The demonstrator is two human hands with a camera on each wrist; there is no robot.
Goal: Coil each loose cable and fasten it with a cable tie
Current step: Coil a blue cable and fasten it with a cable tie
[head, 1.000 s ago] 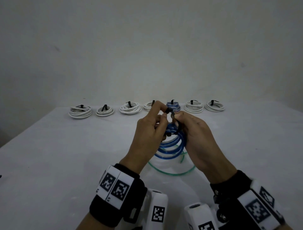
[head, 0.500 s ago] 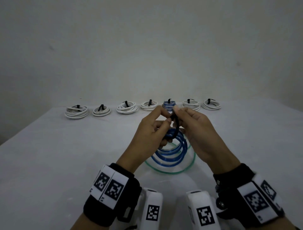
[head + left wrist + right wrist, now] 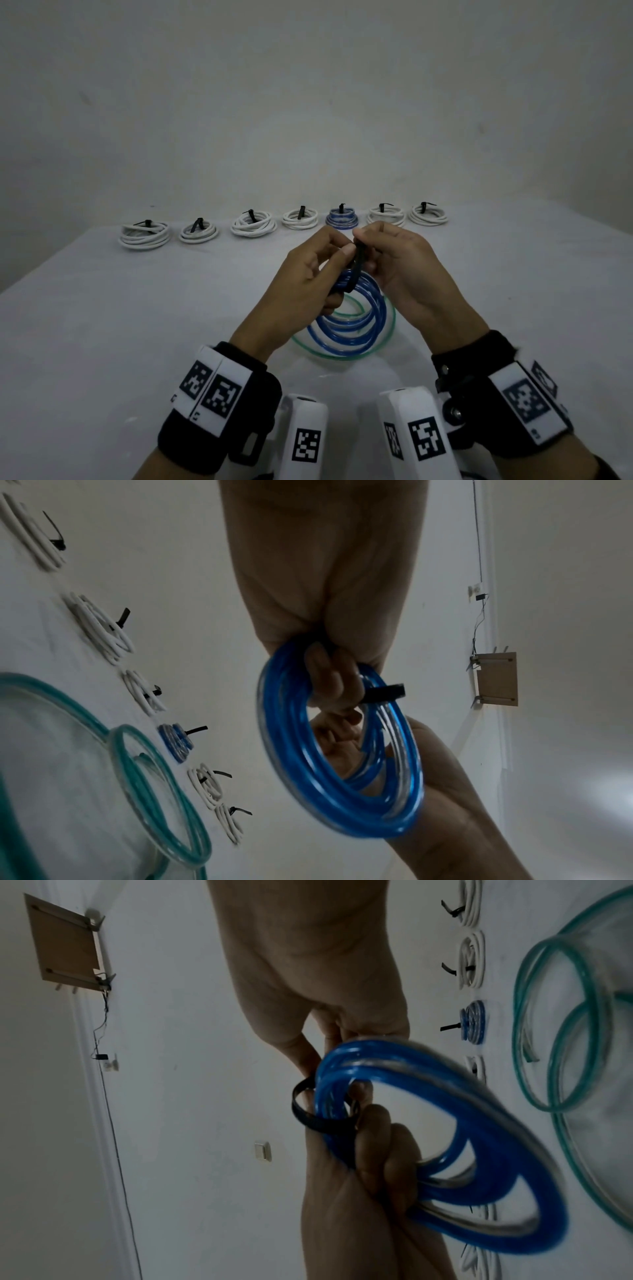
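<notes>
Fastening the blue coil (image 3: pixel 356 318): your left hand (image 3: pixel 308 274) grips it, your right hand (image 3: pixel 407 270) pinches the tie (image 3: pixel 358 263) looped around it; next, cinch that tie snug.

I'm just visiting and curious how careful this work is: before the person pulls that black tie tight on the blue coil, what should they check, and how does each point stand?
1. Blue coil held off the table: ok.
2. Black cable tie looped round the coil's strands: ok.
3. Left hand and right hand both pinch the tie: ok.
4. Tie tip fed through its head: cannot tell.
5. Every strand inside the loop: cannot tell.
6. Green cable lies loose below, not caught in the tie: ok.
</notes>
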